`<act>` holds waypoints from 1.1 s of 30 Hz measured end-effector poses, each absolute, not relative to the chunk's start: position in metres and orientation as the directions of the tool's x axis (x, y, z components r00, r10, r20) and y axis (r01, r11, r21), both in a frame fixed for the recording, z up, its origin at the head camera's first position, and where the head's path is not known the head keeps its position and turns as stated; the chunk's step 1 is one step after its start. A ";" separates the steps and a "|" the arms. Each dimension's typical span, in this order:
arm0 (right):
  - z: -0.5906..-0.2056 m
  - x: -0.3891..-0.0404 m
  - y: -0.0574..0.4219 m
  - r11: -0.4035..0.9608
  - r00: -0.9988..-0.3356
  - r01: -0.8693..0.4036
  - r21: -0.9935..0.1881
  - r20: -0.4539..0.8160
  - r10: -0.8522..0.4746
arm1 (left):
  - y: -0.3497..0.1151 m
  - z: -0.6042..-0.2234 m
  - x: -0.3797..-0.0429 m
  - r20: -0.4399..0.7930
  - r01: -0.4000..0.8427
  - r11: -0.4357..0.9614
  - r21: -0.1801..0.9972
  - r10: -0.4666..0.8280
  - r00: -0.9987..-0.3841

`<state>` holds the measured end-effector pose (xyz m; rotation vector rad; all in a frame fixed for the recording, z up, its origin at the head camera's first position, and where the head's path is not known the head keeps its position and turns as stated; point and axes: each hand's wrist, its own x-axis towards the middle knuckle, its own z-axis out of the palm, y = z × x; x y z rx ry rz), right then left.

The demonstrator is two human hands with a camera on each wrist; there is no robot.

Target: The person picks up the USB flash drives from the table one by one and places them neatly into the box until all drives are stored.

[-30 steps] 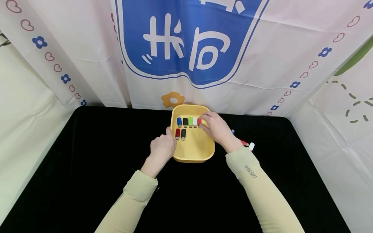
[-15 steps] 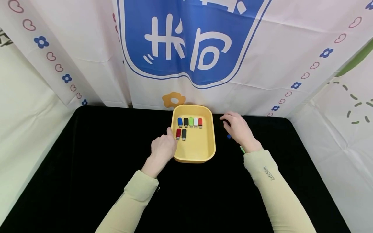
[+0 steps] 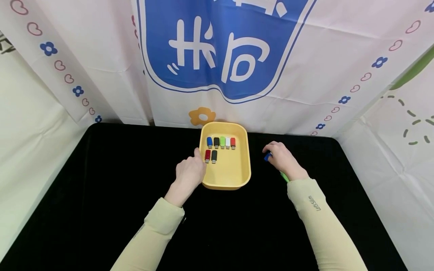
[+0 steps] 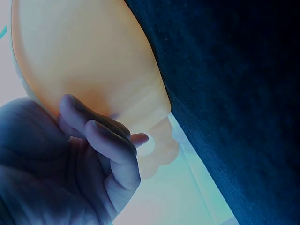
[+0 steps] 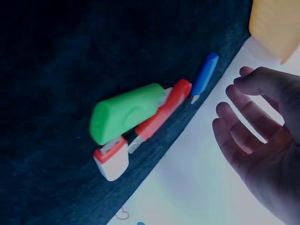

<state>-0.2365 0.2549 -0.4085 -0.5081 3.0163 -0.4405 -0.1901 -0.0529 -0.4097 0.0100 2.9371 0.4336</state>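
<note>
At the left side of a yellow plastic tray (image 3: 225, 180) is my left hand (image 3: 190, 171). In the left wrist view its curled fingers (image 4: 110, 140) touch the tray's outer wall, and it holds the side there. My right hand (image 3: 283, 159) hovers over the black cloth right of the tray, fingers bent with nothing gripped. Close to its fingertips lies a blue USB stick (image 5: 205, 75); in the right wrist view a gap shows between them. Under the wrist lie a green USB stick (image 5: 126, 110), a red one (image 5: 164, 110) and a white-and-red one (image 5: 112, 161), touching or overlapping.
Inside the tray, several USB sticks form two rows, among them a light green one (image 3: 222, 142) and a dark red one (image 3: 207, 155). Black cloth (image 3: 135, 158) covers the table. A printed white curtain (image 3: 291, 109) hangs behind it.
My right hand has left the red stick in the tray's upper row and moved right, out over the loose sticks, then slightly down toward the blue one. The left hand stays at the tray.
</note>
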 end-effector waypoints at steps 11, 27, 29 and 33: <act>-0.426 -0.237 0.258 0.924 -0.951 -0.275 -0.265 -0.065 -0.302 | -0.052 -0.411 -0.190 -0.147 -0.010 0.958 0.285 0.033 -0.989; -0.430 -0.237 0.256 0.930 -0.957 -0.269 -0.249 -0.038 -0.287 | -0.053 -0.410 -0.190 -0.143 -0.012 0.956 0.293 0.032 -0.989; -0.431 -0.237 0.256 0.930 -0.957 -0.273 -0.246 -0.026 -0.288 | -0.053 -0.410 -0.189 -0.140 -0.009 0.957 0.291 0.034 -0.990; -0.431 -0.236 0.255 0.930 -0.957 -0.276 -0.243 -0.017 -0.289 | -0.053 -0.410 -0.190 -0.139 -0.009 0.958 0.287 0.033 -0.990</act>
